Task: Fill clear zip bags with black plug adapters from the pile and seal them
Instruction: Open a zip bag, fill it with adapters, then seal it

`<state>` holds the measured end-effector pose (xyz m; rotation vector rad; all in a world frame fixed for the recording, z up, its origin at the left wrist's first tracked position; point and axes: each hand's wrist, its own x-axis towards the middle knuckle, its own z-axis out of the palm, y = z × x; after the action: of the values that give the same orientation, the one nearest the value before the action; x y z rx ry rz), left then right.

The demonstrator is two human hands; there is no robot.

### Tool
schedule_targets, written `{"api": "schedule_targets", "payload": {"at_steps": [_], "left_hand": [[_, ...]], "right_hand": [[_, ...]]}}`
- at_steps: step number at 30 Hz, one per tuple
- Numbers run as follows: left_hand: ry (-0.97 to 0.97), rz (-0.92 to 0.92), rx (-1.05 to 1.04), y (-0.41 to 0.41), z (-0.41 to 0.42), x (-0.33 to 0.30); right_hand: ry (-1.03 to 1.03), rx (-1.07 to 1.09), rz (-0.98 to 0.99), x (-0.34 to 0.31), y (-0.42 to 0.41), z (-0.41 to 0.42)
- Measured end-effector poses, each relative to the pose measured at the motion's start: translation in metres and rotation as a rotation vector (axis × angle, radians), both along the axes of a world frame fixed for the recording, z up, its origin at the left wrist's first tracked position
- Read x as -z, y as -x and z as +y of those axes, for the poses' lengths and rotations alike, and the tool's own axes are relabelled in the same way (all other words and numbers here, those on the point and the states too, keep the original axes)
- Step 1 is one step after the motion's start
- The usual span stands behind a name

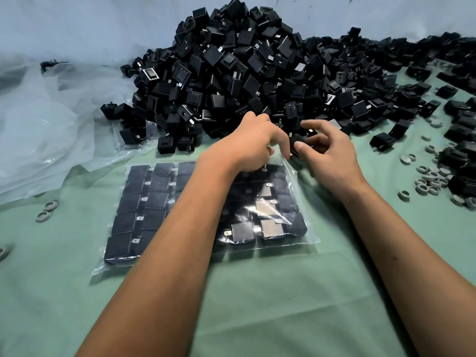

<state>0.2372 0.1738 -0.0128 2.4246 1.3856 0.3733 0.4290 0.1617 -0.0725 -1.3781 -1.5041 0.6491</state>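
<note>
A clear zip bag [296, 202] lies flat on the green table, packed with rows of black plug adapters. My left hand [252, 143] pinches the bag's far right edge at its mouth and lifts the plastic. Just right of it, my right hand [327, 148] holds a black plug adapter [298, 141] between thumb and fingers at the bag's opening. Behind both hands rises the big pile of black adapters [244, 65].
Crumpled clear plastic sheeting [38, 130] covers the left side. Another small bag with adapters [134, 135] lies at the pile's left foot. Grey rings [432, 176] and loose adapters are scattered along the right. The green table surface [283, 305] stretches toward me.
</note>
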Motion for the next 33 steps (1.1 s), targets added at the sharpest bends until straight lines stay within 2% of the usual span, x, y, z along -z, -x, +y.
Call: {"api": "schedule_targets", "payload": {"at_steps": [4,9,13,18,23,33], "left_hand": [[-0.032,-0.022,0.016,0.0016,0.0006,-0.0033],[-0.053,-0.003,0.02,0.004,0.0017,-0.0056],[-0.064,-0.041,0.014,0.0059,0.0028,-0.0047],[-0.08,-0.065,0.004,0.0069,0.0058,-0.0034],[-0.093,-0.063,0.016,0.0078,0.0083,-0.0038],[-0.088,-0.083,0.029,0.0087,0.0091,-0.0044]], "right_hand": [[0.027,-0.079,0.172,-0.001,0.002,-0.0004],[0.021,-0.037,0.06,-0.0001,0.0015,0.0004],[0.071,-0.029,0.152,-0.0012,0.0014,-0.0006],[0.168,-0.172,0.262,-0.0053,0.0026,-0.0034],[0.186,-0.254,0.269,-0.0076,0.0064,-0.0068],[0.151,-0.189,0.19,-0.0036,0.0053,-0.0039]]}}
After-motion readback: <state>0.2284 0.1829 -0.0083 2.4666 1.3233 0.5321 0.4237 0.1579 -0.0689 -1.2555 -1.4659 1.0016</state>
